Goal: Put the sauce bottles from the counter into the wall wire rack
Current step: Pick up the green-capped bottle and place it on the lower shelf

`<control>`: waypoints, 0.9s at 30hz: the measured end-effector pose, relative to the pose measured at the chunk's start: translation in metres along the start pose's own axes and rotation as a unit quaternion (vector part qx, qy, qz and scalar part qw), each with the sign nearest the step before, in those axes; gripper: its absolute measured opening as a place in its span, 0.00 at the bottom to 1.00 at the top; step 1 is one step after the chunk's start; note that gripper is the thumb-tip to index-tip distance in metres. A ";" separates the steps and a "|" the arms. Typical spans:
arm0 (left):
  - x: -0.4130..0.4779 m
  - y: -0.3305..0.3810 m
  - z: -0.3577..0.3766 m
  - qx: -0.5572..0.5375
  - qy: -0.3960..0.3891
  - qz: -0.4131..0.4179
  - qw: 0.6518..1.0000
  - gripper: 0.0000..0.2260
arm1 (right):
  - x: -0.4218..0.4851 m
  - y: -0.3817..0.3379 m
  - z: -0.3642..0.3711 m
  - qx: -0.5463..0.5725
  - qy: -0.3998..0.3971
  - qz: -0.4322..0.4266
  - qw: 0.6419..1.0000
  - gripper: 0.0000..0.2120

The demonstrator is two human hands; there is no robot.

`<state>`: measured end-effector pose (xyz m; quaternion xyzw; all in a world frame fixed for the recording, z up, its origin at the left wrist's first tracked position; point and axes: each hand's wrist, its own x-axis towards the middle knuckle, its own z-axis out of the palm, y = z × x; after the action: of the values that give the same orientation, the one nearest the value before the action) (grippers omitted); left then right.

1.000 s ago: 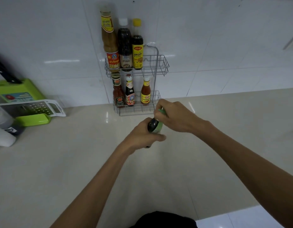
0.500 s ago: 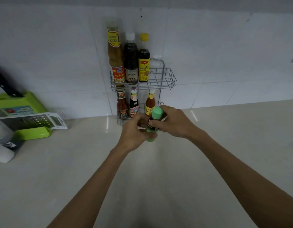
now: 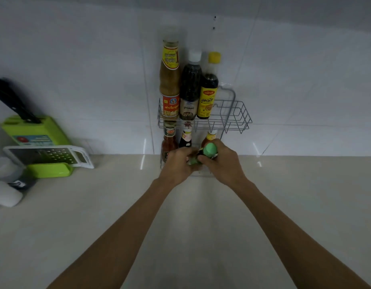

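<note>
Both hands, left hand [image 3: 176,163] and right hand [image 3: 224,161], clasp the small dark green-capped sauce bottle [image 3: 204,155] just before the grey wire wall rack [image 3: 238,115]'s lower tier. Risk: it knocks the red-sauce bottles [image 3: 169,142] just beyond the hands.

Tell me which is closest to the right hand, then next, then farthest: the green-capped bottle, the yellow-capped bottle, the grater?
1. Green-capped bottle: held in the right hand.
2. Yellow-capped bottle: above, on the rack's top shelf.
3. Grater: far left on the counter.

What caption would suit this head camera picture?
Both hands bring a green-capped sauce bottle to the lower tier of a wall wire rack.
</note>
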<state>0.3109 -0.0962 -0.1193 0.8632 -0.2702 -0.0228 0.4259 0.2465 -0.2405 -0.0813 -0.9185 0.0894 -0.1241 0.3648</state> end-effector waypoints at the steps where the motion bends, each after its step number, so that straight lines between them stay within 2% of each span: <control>1: 0.007 -0.005 0.002 0.008 -0.003 -0.009 1.000 0.20 | 0.006 0.005 0.006 -0.007 0.010 0.006 1.000 0.20; 4: 0.026 -0.024 0.009 -0.004 -0.012 -0.046 0.999 0.11 | 0.025 0.019 0.025 -0.027 0.028 0.021 0.999 0.21; 12: 0.035 -0.048 0.029 0.034 -0.039 -0.117 0.992 0.08 | 0.054 0.038 0.059 -0.120 -0.017 0.056 0.991 0.21; 20: 0.035 -0.057 0.045 0.130 -0.027 -0.127 0.983 0.11 | 0.070 0.046 0.079 -0.146 -0.008 0.034 0.989 0.20; 27: 0.038 -0.067 0.054 0.156 -0.044 -0.123 0.979 0.12 | 0.079 0.043 0.082 -0.185 0.003 0.018 0.983 0.22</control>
<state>0.3588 -0.1214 -0.1965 0.9436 -0.1811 -0.0708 0.2679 0.3431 -0.2383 -0.1553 -0.9678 0.1286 -0.1017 0.1908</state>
